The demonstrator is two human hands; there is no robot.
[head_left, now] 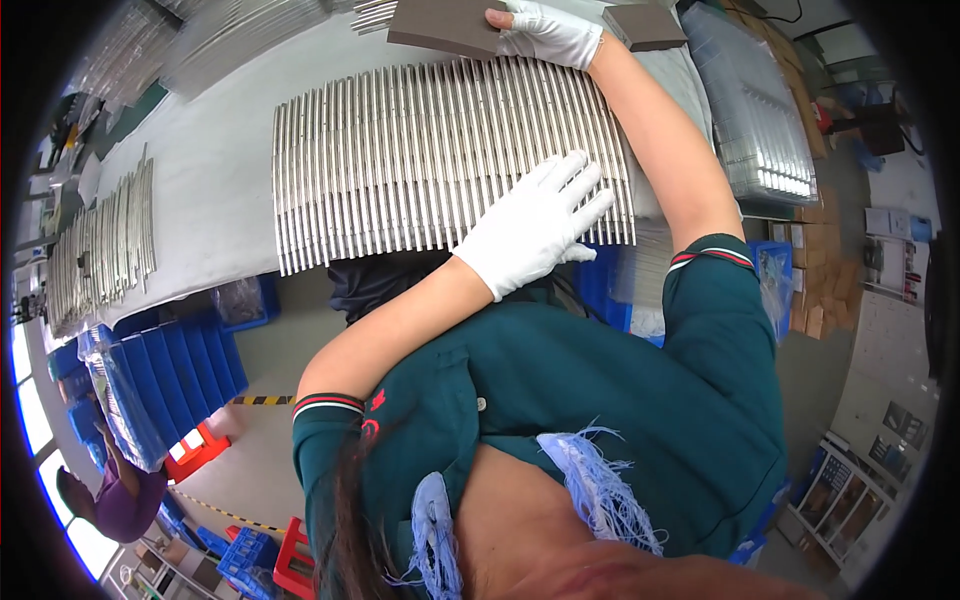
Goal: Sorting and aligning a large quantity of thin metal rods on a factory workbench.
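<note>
A wide row of slim silvery metal rods lies side by side on the pale-covered table in front of me. My left hand, in a white glove, rests on the near right part of the row with its fingers stretched out and spread. Beyond the row's far edge, my right hand grips the right end of a flat grey-brown block. That glove leaves the thumb tip bare. The fingers under the block are partly hidden. More thin rods show beside the block's left end.
A second grey-brown block lies at the far right, near stacked clear plastic trays. Another group of rods is at the table's left end. Blue bins stand below left. A person in purple is farther off.
</note>
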